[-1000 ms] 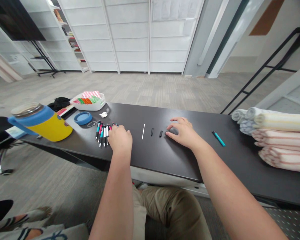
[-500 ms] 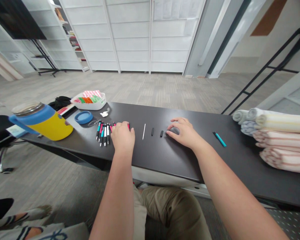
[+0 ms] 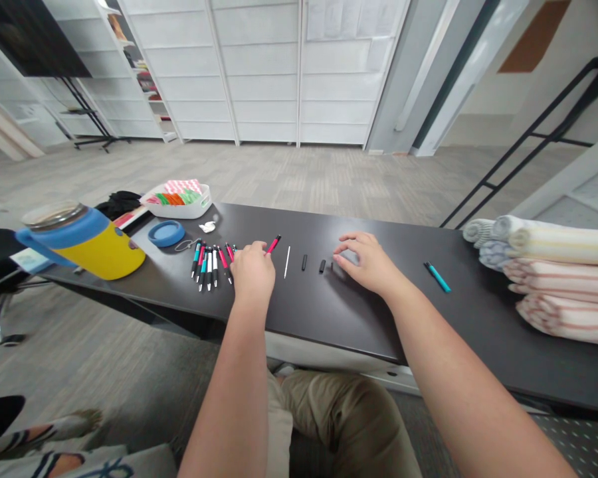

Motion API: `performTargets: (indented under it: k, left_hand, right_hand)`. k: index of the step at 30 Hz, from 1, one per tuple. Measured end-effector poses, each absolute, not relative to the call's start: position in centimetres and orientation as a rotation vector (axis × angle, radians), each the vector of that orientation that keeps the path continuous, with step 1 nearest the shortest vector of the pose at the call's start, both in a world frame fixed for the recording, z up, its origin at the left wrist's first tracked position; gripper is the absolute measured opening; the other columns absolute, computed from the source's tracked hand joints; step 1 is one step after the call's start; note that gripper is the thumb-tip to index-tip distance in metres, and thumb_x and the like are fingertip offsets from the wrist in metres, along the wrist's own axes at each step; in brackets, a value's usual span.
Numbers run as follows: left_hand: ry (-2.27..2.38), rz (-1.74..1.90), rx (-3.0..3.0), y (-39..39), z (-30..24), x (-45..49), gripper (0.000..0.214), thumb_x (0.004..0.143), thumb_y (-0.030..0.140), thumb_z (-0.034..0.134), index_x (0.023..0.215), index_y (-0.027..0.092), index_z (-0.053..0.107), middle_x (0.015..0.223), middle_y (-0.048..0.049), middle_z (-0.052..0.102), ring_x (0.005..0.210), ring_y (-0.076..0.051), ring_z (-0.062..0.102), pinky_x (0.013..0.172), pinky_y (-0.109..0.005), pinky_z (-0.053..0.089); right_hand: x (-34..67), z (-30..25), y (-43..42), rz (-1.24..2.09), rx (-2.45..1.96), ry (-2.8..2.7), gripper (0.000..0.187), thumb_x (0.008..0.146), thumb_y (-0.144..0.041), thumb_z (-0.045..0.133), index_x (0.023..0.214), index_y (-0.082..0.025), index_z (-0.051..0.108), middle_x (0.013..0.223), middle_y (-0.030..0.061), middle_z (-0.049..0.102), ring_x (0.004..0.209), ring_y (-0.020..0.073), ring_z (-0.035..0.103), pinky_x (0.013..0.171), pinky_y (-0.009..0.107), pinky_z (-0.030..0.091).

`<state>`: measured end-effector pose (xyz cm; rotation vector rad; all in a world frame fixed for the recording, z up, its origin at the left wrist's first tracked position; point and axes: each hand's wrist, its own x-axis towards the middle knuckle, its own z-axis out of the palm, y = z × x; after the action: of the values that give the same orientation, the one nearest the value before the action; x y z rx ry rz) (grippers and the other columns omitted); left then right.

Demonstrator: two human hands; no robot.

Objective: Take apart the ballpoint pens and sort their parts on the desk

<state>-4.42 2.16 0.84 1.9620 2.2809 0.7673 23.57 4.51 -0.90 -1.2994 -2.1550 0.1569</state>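
My left hand [image 3: 253, 273] is closed around a pink-red pen [image 3: 274, 243], whose black end sticks out past the fingers. Left of that hand lies a group of pens [image 3: 208, 267] in black, white, teal and red. Between my hands rest a thin white ink refill [image 3: 287, 261], a slim black pen part [image 3: 304, 263] and a shorter black part [image 3: 322, 266]. My right hand [image 3: 363, 260] hovers low over the table, fingers curved and apart. By its thumb tip is a tiny dark piece [image 3: 331, 265], too small to name.
A teal pen barrel [image 3: 437, 277] lies to the right, before rolled striped towels [image 3: 563, 272]. On the left are a yellow and blue jug [image 3: 92, 242], a blue lid [image 3: 166, 233], a crumpled white item [image 3: 208, 227] and a white basket [image 3: 199, 209] on the dark table [image 3: 319, 318].
My left hand has moved slightly right, away from the pen group, with the red pen in it. A tiny dark piece now shows by my right thumb; that hand has barely moved.
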Motion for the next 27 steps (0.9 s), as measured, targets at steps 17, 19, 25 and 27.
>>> performTargets:
  k: [17, 19, 25, 27]
  left_hand:
    - [1.357, 1.062, 2.473, 1.2, 0.9, -0.4, 0.025, 0.102, 0.028, 0.059, 0.124, 0.023, 0.069, 0.119, -0.0089, 0.07, 0.112, -0.024, 0.064, 0.098, -0.038, 0.049]
    - [1.365, 1.158, 2.367, 1.3, 1.1, -0.8, 0.024, 0.099, 0.03, 0.064, 0.121, 0.022, 0.07, 0.117, -0.0084, 0.072, 0.109, -0.024, 0.066, 0.097, -0.037, 0.05]
    - [1.245, 1.319, 1.995, 1.6, 1.3, -1.6, 0.017, 0.092, 0.035, 0.073, 0.103, 0.023, 0.078, 0.102, -0.0051, 0.078, 0.091, -0.021, 0.071, 0.085, -0.033, 0.055]
    - [1.186, 1.357, 1.846, 1.6, 1.2, -1.6, 0.02, 0.089, 0.038, 0.076, 0.1, 0.022, 0.08, 0.098, -0.0051, 0.079, 0.089, -0.02, 0.071, 0.081, -0.031, 0.055]
  right_hand:
    - [22.6, 0.2, 3.3, 0.802, -1.23, -1.913, 0.041, 0.094, -0.059, 0.065, 0.11, -0.023, 0.075, 0.072, 0.0011, 0.068, 0.062, 0.0167, 0.058, 0.059, 0.029, 0.043]
    - [22.6, 0.4, 3.3, 0.878, -1.202, -1.826, 0.043, 0.092, -0.06, 0.066, 0.11, -0.022, 0.074, 0.075, 0.0021, 0.068, 0.064, 0.017, 0.06, 0.06, 0.03, 0.046]
    - [22.7, 0.8, 3.3, 1.147, -1.139, -1.677, 0.045, 0.087, -0.062, 0.072, 0.104, -0.021, 0.072, 0.078, 0.003, 0.07, 0.06, 0.0137, 0.057, 0.057, 0.027, 0.047]
    - [22.7, 0.7, 3.3, 1.218, -1.137, -1.653, 0.046, 0.087, -0.064, 0.072, 0.1, -0.02, 0.072, 0.076, 0.0032, 0.07, 0.058, 0.0128, 0.056, 0.055, 0.026, 0.046]
